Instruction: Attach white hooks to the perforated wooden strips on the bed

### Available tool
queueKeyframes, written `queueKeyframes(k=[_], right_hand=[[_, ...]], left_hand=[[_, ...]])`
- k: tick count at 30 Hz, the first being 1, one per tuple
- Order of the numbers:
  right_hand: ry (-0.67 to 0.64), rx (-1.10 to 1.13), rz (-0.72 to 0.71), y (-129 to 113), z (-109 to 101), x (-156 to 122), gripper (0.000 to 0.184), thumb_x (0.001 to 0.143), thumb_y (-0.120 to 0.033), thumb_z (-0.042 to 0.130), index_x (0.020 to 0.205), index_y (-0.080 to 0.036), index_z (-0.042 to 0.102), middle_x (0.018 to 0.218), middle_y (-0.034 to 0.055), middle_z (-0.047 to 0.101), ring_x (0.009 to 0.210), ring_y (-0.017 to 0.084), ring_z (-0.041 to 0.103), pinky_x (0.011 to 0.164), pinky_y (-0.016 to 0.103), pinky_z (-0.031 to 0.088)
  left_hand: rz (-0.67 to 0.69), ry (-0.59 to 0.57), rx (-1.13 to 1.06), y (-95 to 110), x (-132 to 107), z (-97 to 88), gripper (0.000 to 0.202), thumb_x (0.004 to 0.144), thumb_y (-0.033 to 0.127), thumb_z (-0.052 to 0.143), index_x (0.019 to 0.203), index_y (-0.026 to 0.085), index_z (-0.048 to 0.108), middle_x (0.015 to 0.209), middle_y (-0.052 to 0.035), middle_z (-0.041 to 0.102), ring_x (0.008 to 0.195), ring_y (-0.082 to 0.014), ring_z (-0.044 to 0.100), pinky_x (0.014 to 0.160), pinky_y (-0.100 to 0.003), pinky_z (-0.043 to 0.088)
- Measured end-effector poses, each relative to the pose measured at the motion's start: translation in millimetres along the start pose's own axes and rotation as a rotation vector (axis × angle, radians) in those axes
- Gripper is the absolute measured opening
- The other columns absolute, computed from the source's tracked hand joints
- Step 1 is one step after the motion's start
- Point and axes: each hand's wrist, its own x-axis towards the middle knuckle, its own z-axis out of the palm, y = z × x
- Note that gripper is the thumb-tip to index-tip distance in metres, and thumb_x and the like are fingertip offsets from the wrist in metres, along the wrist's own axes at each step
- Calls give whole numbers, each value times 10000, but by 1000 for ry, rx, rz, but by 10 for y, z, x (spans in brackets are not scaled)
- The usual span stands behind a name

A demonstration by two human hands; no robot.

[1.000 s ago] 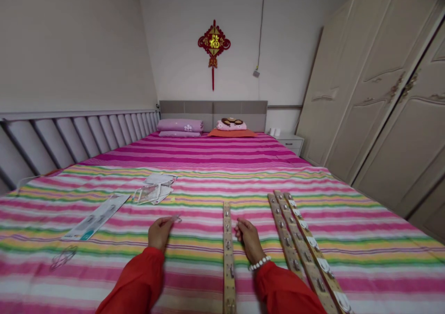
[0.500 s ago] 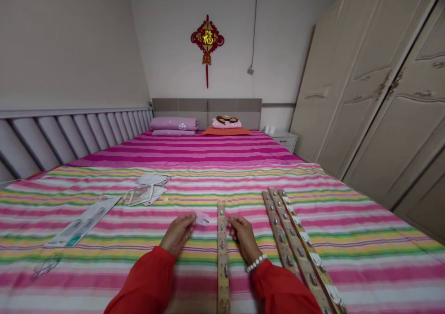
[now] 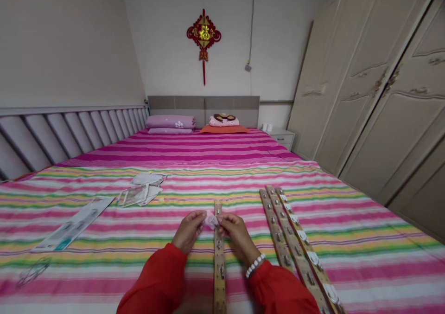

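My left hand (image 3: 189, 230) pinches a small clear plastic piece (image 3: 210, 220), too small to make out fully. From the other side the fingertips of my right hand (image 3: 236, 233) close on its edge. Both hands hold it over a narrow wooden strip (image 3: 219, 258) that lies lengthwise in front of me. Small metal fittings sit in a row along that strip. Part of the strip is hidden behind the piece and my fingers.
To the right lie three more strips (image 3: 298, 250), the outermost with white hooks. On the left are a long package card (image 3: 74, 223), clear and white packets (image 3: 141, 193) and a thin, wiry tangle (image 3: 34, 271). Everything rests on a striped bedspread (image 3: 167, 281).
My hands have come together above the strip. The left has carried the plastic piece rightward, and my right fingers now touch it. The view has shifted slightly.
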Motion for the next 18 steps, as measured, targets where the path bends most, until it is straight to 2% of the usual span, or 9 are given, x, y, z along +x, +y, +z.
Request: queueKeyframes(k=[4, 8, 14, 18], right_hand=[[17, 25, 33, 26, -15, 9, 225, 574, -311, 808, 686, -140, 714, 509, -1, 641, 442, 88, 524, 468, 209, 391], [66, 47, 50, 26, -17, 17, 222, 541, -272, 808, 695, -140, 717, 483, -5, 633, 438, 95, 530, 456, 206, 386], [106, 84, 52, 57, -39, 45, 287, 539, -242, 786, 793, -120, 732, 498, -5, 644, 425, 83, 514, 442, 199, 379], [145, 90, 45, 91, -39, 113, 324, 529, -234, 781, 825, -111, 728, 492, -9, 643, 416, 82, 506, 428, 200, 370]], left_hand=[[25, 6, -9, -32, 13, 47, 479, 390, 387, 890, 743, 125, 701, 655, -3, 656, 564, -55, 534, 547, -165, 386], [39, 42, -35, -83, 34, 30, 486, 371, 336, 898, 772, 141, 704, 643, 16, 642, 575, -59, 538, 591, -184, 415], [125, 11, 17, -140, 72, -22, 507, 390, 259, 884, 848, 131, 705, 811, -58, 714, 774, -139, 632, 751, -245, 469], [72, 5, 65, -182, 91, 18, 524, 406, 281, 879, 871, 127, 693, 811, -63, 723, 745, -140, 638, 698, -237, 471]])
